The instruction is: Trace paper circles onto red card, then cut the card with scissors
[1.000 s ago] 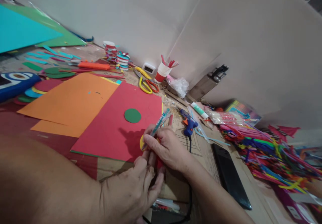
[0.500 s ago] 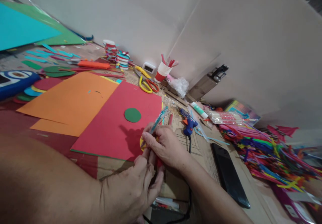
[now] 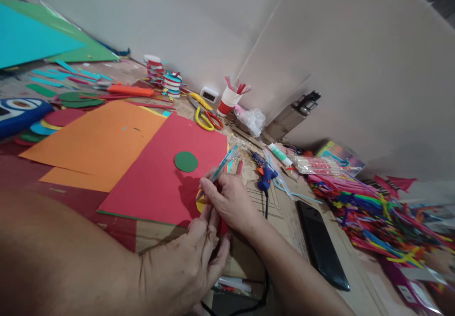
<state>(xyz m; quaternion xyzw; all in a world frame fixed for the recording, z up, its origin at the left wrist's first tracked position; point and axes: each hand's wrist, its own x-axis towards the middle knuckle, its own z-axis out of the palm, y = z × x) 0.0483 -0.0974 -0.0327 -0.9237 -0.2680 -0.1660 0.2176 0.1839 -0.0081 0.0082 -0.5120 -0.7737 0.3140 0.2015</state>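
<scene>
Head view, from the left: orange sheets (image 3: pixel 99 136) lie overlapped beside a red sheet (image 3: pixel 149 183), on which a green circle (image 3: pixel 186 161) sits by itself. Below that circle, the left hand (image 3: pixel 186 259) reaches in with its fingers stretched forward, the foremost tips meeting the yellow disc (image 3: pixel 200 206); whether they pinch it or only press on it, I cannot tell, as their undersides are hidden. The yellow disc shows only as a sliver over the near part of the red sheet, mostly covered by the hands. It looks like card or thin foam, so I would expect it to be nearly weightless, flexible, apt to skid under a nib and easy to crease; flat fingertips near the rim should steady it better than a tight squeeze. Next comes the pen (image 3: pixel 227 157), slanting with its upper end up and away from the person and its lower end at the disc. The right hand (image 3: pixel 231 200) has it grasped in a writing hold, thumb and fingers closed low on the barrel. The pen is probably light, stiff and smooth, so gripping just above the nib should give the best control. Further right, a blue glue gun (image 3: pixel 265 176) lies near this hand, and beyond it a flat black object (image 3: pixel 322 245).
</scene>
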